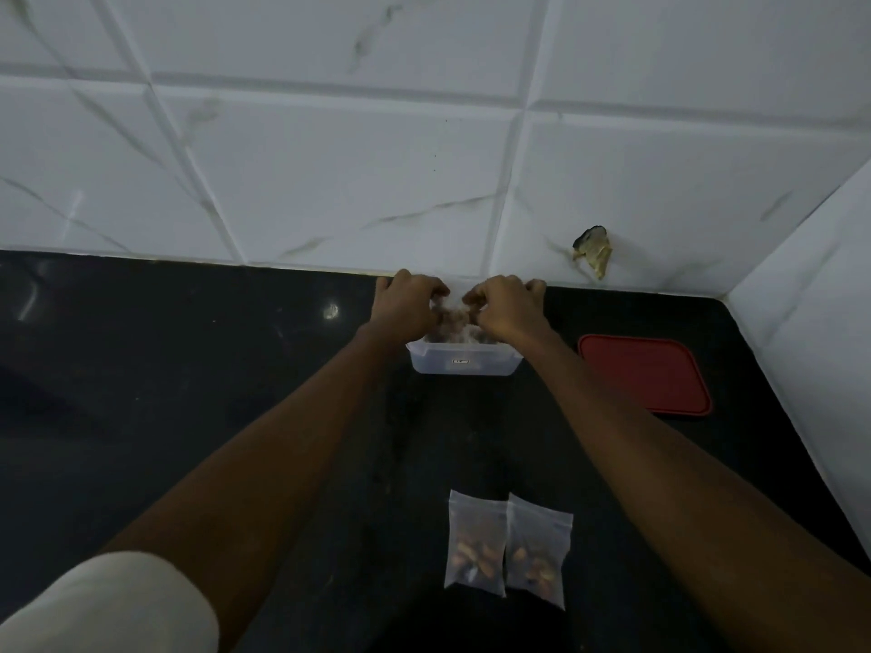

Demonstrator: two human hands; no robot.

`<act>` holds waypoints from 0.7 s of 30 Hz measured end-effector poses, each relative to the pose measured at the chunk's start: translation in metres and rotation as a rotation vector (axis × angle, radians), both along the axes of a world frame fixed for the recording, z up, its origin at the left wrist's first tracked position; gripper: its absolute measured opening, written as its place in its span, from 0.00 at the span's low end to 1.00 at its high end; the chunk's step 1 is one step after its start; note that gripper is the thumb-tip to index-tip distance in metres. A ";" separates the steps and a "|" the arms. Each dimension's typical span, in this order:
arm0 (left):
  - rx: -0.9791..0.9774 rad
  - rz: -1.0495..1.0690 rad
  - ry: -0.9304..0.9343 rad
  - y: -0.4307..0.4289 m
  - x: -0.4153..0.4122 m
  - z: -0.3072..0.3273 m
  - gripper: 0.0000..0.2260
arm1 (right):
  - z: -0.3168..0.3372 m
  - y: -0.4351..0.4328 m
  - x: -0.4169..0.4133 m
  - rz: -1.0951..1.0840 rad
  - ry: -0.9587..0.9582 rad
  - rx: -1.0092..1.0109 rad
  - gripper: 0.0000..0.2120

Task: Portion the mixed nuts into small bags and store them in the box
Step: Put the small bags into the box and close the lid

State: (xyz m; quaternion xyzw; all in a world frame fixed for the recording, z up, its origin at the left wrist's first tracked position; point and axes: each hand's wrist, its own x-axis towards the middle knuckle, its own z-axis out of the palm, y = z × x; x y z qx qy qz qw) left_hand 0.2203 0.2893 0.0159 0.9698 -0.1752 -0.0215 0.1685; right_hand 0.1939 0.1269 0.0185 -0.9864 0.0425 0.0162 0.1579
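A clear plastic box [464, 365] stands on the black counter near the wall. Just above its far side my left hand [407, 299] and my right hand [504, 304] both pinch a small clear bag of nuts [455, 318], one hand on each side of it. The bag is blurred and partly hidden by my fingers. Two more small clear bags of nuts lie flat side by side close to me, the left bag [476, 544] and the right bag [537, 551].
A red lid [645, 374] lies flat on the counter to the right of the box. White marble-look wall tiles run behind the counter and along its right side. A crumpled scrap [593, 249] sticks to the wall above the lid.
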 end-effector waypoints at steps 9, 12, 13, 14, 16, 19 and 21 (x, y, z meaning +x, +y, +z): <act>0.502 -0.085 0.003 -0.019 0.011 -0.014 0.17 | 0.000 0.006 0.005 0.173 0.180 -0.321 0.11; 0.498 -0.114 0.008 -0.015 0.009 -0.012 0.18 | -0.003 0.002 0.005 0.173 0.145 -0.250 0.10; 0.439 -0.106 0.015 -0.014 0.007 -0.010 0.20 | -0.005 -0.001 0.004 0.139 0.116 -0.179 0.12; 0.344 -0.081 0.007 -0.012 0.002 -0.008 0.20 | -0.007 -0.005 0.003 0.101 0.062 -0.123 0.14; 0.096 0.007 -0.090 -0.009 -0.015 -0.007 0.18 | -0.010 -0.012 -0.006 0.046 -0.109 -0.037 0.13; -0.136 0.095 -0.253 -0.006 -0.053 -0.009 0.15 | -0.006 -0.017 -0.039 -0.039 -0.337 0.106 0.10; -0.212 0.095 -0.286 -0.004 -0.080 -0.014 0.13 | -0.010 -0.019 -0.064 -0.074 -0.390 0.171 0.09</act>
